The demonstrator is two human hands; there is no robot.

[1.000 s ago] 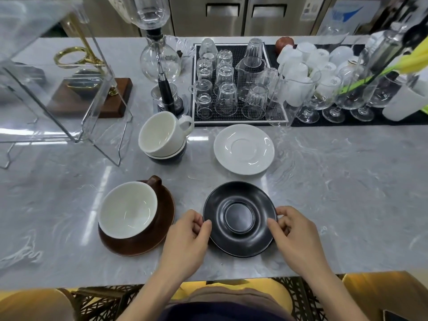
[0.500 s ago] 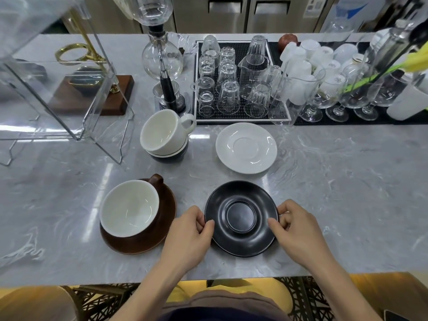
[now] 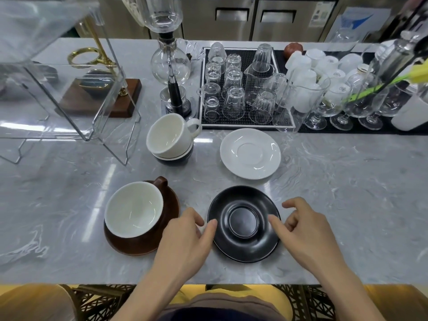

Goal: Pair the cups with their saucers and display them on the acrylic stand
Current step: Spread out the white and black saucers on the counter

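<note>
Black saucer (image 3: 243,224): lies flat on the grey marble counter (image 3: 347,205), near the front edge, between the two hands; nothing rests in its centre well.
Left hand (image 3: 185,237): at the saucer's left rim. The thumb tip lies on the rim; the other fingers are loosely curled beside the rim. Whether they touch it cannot be told. No firm pinch is visible.
Right hand (image 3: 308,232): at the saucer's right rim. The thumb tip reaches over the rim onto the sloped inner face; the index finger is raised and bent, clear of the saucer; the remaining fingers are curled under the palm. Nothing is gripped.
Brown cup (image 3: 136,212): white inside, seated on the brown saucer (image 3: 171,205), just left of the left hand, handle pointing away from the person.
White cup (image 3: 169,135): tilted, nested in the black cup (image 3: 173,157), behind the brown pair, handle to the right.
White saucer (image 3: 250,154): lies alone, behind the black saucer and right of the stacked cups.
Acrylic stand (image 3: 69,89): clear, at the far left of the counter, well apart from all cups and saucers.
Rear of counter: a siphon brewer (image 3: 170,63) and a black mat (image 3: 284,122) carrying upturned glasses.
</note>
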